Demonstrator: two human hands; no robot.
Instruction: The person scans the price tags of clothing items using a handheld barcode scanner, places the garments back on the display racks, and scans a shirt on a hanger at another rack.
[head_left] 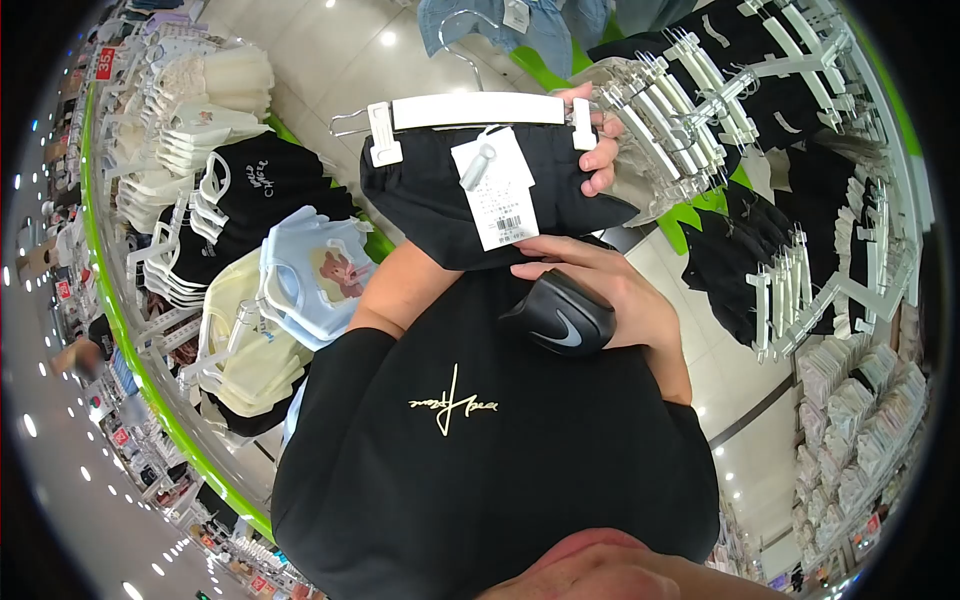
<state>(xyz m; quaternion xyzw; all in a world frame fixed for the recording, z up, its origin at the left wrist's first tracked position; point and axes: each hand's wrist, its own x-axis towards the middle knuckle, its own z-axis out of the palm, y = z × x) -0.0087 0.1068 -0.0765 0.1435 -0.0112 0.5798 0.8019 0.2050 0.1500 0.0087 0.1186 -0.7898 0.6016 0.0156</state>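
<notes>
A black garment, perhaps shorts or a skirt, hangs from a white clip hanger in front of me. My left hand grips its right edge near the clip; the forearm passes behind the cloth. A white price tag with a barcode lies over the garment, and a grey peg-shaped piece sits on it. My right hand is below, fingertips at the tag's lower edge. Against its palm is a black rounded object with a pale swoosh, apparently held; its kind is unclear.
At left, a green-edged rack bears light-blue shirts, yellow and black shirts. White clip hangers and dark garments crowd the right rack. Denim clothing hangs at the top; packaged goods fill the lower right.
</notes>
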